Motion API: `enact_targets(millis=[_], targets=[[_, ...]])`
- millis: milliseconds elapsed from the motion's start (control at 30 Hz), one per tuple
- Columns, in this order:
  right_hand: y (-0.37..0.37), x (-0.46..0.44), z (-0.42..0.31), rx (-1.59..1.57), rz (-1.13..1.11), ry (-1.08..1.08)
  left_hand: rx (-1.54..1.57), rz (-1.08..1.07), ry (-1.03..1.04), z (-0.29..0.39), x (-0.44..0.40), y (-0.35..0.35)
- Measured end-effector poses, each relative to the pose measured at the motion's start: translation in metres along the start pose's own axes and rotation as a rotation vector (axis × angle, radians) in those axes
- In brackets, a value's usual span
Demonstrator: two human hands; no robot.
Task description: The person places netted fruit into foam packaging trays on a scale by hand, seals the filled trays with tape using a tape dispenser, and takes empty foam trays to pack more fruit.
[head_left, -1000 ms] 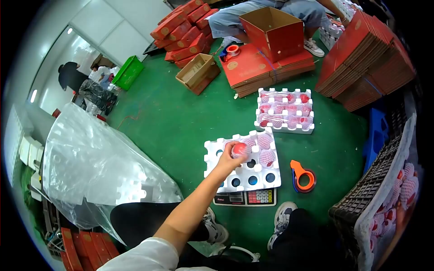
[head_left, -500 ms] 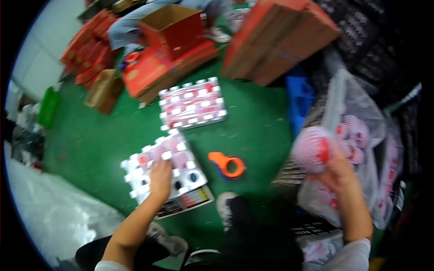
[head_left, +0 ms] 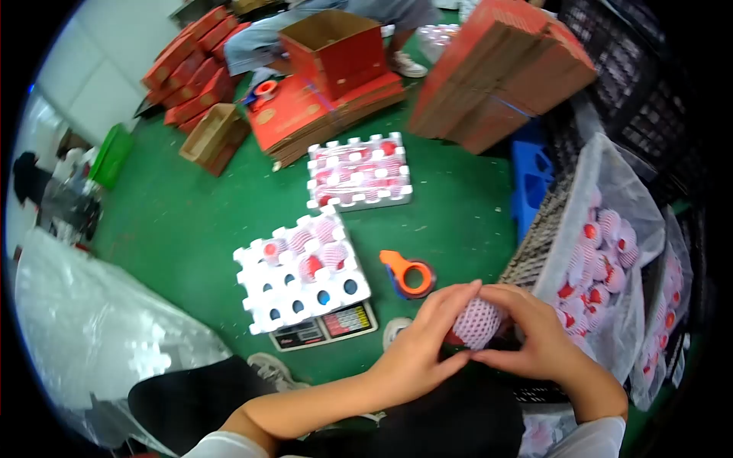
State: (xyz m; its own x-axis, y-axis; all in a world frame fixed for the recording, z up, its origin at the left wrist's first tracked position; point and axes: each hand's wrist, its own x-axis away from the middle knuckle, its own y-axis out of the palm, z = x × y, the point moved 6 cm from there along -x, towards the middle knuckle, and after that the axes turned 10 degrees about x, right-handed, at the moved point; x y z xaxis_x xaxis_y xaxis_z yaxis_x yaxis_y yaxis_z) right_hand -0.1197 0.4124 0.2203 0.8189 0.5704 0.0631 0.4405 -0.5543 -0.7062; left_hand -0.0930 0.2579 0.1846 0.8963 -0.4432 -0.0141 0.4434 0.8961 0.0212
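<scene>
Between my left hand and my right hand is a red fruit in a pink-white foam net; the fingers of both curve around it. To the left, a white foam tray rests on a scale. Several netted fruits fill its upper hollows, and its lower hollows hold nothing. Behind it, a second tray full of netted fruits is covered in clear film. An orange tape dispenser lies on the floor near my left hand.
A lined black crate of netted fruits stands at the right, beside a blue plastic piece. Flattened red cartons, an open red box and a seated person's legs are at the back. Clear plastic sheeting lies at the left.
My left hand has left the tray and joined my right hand around the netted fruit, which has come from the crate side toward my lap. Another fruit now sits in the tray.
</scene>
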Motion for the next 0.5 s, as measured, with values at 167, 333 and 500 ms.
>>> enact_targets(millis=[167, 333, 500], targets=[[0.006, 0.009, 0.013, -0.092, 0.031, -0.108, 0.783, 0.098, -0.090, -0.046, 0.013, 0.000], [0.007, 0.012, 0.016, -0.080, 0.291, 0.086, 0.449, 0.762, -0.095, -0.112, 0.078, -0.155], [0.010, 0.003, 0.023, -0.061, 0.254, 0.143, -0.540, 1.335, -0.238, -0.170, 0.179, -0.352]])
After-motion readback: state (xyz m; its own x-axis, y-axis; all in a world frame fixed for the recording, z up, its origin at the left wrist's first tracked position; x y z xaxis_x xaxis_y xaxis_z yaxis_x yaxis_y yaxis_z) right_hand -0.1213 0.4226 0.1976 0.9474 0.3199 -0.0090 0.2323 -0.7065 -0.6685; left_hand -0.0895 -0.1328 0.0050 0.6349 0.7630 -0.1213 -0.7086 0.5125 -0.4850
